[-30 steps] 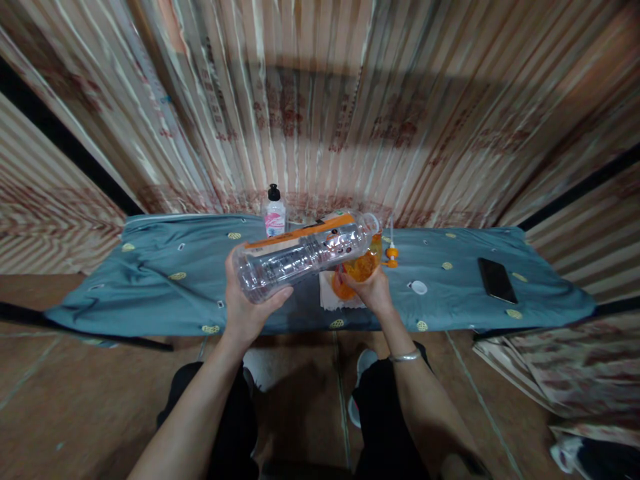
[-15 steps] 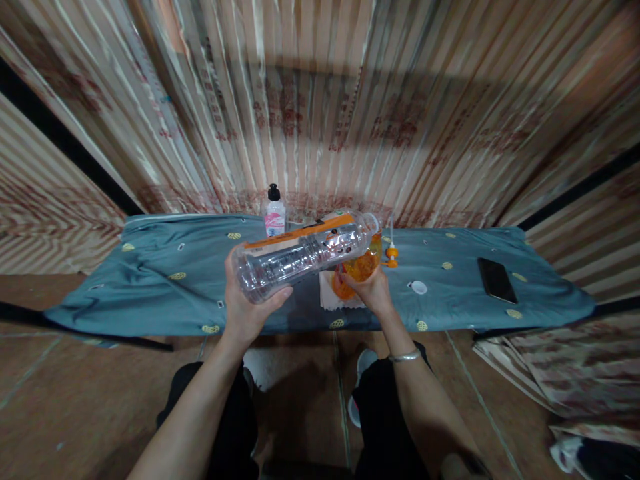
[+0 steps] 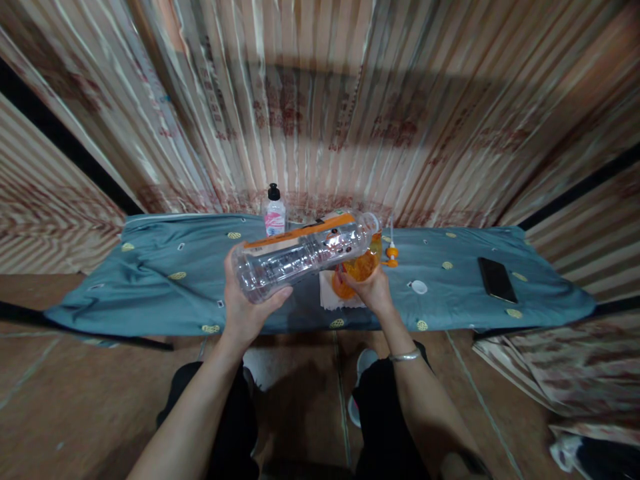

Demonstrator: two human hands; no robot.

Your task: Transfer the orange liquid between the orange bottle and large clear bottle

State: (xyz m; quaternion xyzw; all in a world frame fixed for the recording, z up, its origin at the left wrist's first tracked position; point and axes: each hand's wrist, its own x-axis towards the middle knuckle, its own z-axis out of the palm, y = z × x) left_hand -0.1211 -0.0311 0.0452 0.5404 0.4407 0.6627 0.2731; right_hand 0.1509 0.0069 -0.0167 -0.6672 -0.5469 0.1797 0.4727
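Observation:
My left hand [image 3: 250, 303] is wrapped round the base of a large clear plastic bottle [image 3: 305, 253] with an orange band on its label. The bottle lies tilted, its neck to the right and slightly higher in view. Under that neck, my right hand [image 3: 373, 290] grips an orange see-through bottle [image 3: 361, 267], whose top is partly hidden behind the clear one. A white cloth [image 3: 330, 293] lies beneath the orange bottle. Just right of it rests an orange pump head [image 3: 392, 253] with a pale tube. How much liquid either bottle holds I cannot tell.
A squeeze bottle [image 3: 275, 213] with a black cap stands at the back of the cloth-covered table [image 3: 165, 293]. To the right lie a round white cap [image 3: 418, 287] and a black phone [image 3: 497, 280]. Striped curtains [image 3: 300, 120] hang behind; dark poles [image 3: 70, 140] flank the table.

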